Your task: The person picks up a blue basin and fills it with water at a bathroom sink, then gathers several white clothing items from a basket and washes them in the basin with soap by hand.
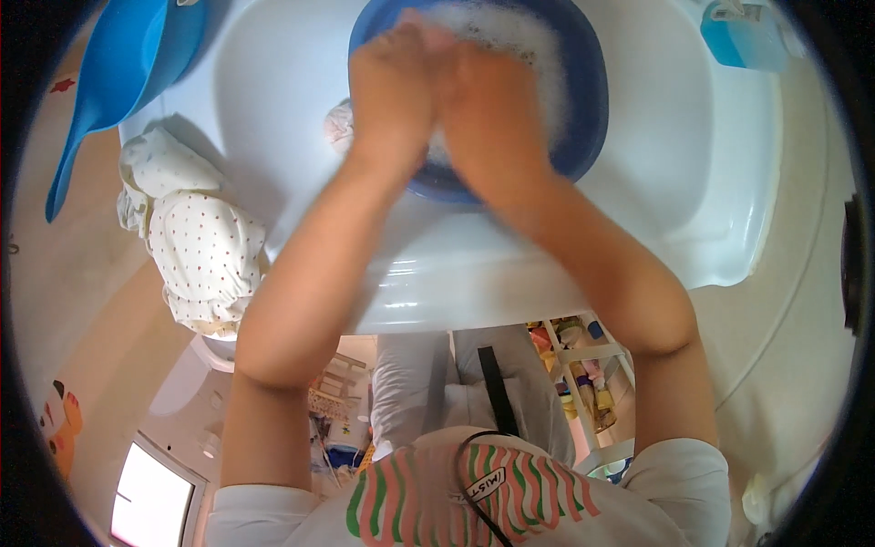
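Note:
Both of my hands are close together above a dark blue plastic basin of foamy, soapy water, in a white sink. My left hand and my right hand are closed on a pinkish cloth, blurred at their fingers; its outline is mostly hidden. A pale, wet-looking piece of fabric shows outside the basin's left edge, beside my left wrist. Bundled on the sink's left rim lies a white cloth garment with small dots.
A blue plastic dipper with a long handle rests at the upper left. A bottle of blue liquid stands at the sink's upper right corner. The white sink's front rim lies under my forearms. Below right is a shelf rack with several bottles.

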A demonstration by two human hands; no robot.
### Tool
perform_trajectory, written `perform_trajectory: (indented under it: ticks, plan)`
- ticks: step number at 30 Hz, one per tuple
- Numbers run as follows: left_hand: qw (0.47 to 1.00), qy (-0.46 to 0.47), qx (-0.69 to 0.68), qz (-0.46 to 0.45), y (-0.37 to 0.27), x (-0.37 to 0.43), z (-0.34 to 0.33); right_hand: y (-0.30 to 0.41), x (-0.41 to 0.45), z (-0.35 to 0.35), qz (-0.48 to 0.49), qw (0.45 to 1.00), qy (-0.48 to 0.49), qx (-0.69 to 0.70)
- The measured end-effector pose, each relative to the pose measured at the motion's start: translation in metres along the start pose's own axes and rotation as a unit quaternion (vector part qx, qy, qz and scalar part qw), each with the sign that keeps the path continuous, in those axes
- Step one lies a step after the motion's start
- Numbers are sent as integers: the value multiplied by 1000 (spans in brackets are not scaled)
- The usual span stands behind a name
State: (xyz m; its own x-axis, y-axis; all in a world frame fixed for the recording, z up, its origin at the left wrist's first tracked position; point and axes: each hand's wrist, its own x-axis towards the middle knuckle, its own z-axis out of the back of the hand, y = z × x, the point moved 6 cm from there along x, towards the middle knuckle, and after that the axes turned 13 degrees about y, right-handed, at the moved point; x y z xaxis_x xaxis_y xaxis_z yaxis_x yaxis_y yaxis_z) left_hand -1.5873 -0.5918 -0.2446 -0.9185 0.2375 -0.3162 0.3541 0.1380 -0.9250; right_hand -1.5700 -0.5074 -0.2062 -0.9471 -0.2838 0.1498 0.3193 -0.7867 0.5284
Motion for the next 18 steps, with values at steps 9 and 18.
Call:
perform_trajectory:
  ticks: [9,18]
  plan:
    - [997,-35,73,4,0,0,10,0,7,-2,-97,995,-7,4]
    - [988,-39,-112,103,27,6,3,-29,13,-13,-78,995,18,66]
